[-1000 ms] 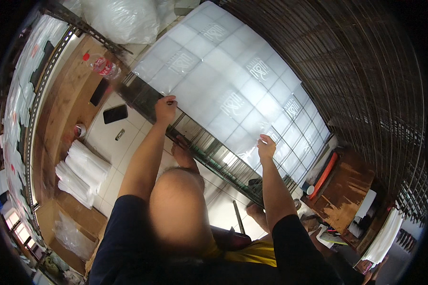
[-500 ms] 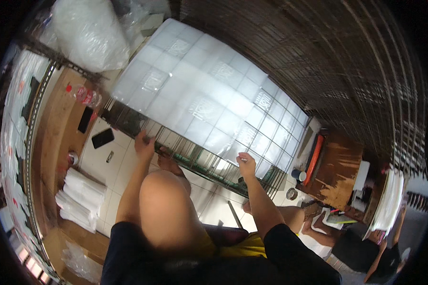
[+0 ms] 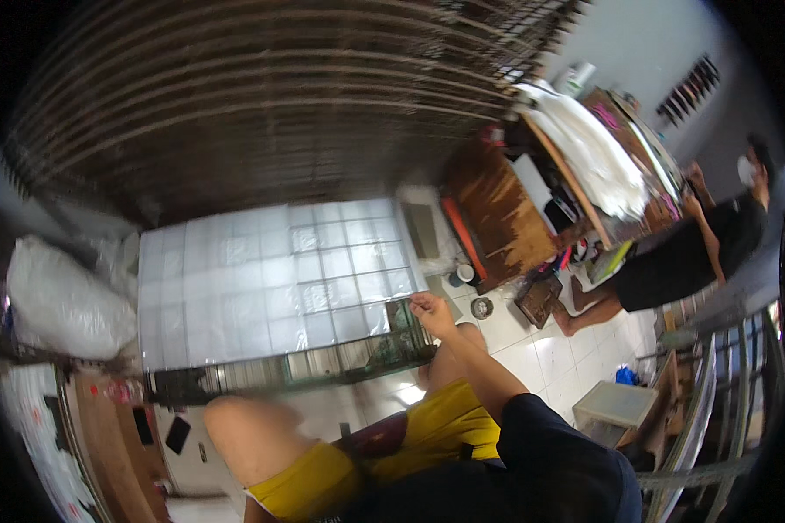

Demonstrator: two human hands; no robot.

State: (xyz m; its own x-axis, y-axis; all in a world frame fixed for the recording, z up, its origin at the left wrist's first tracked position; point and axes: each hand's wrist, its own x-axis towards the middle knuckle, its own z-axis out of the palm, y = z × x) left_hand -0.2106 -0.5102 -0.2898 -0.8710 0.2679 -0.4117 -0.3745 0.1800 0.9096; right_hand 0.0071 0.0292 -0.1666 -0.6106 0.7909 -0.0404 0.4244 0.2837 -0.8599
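Observation:
My right hand point(image 3: 434, 315) is at the front right corner of a wire drying rack point(image 3: 366, 302), its fingers drawn together. Whether they grip the wire or a sheet edge cannot be made out. Translucent plastic sheets point(image 3: 218, 296) with pale printed marks cover the rack in overlapping rows, and the dark wire grid shows through at the right. My left hand is out of sight.
Many wire racks point(image 3: 235, 113) rise behind the sheets. A stuffed clear plastic bag point(image 3: 70, 301) lies at the left. A cup point(image 3: 464, 274) and a round tin point(image 3: 481, 308) stand on the tiles. Another person point(image 3: 698, 244) works at a bench on the right.
The view has swung to the right, bringing the other person and bench into fuller sight. My right hand has gone from over the sheets to the rack's corner; my left hand has left the picture.

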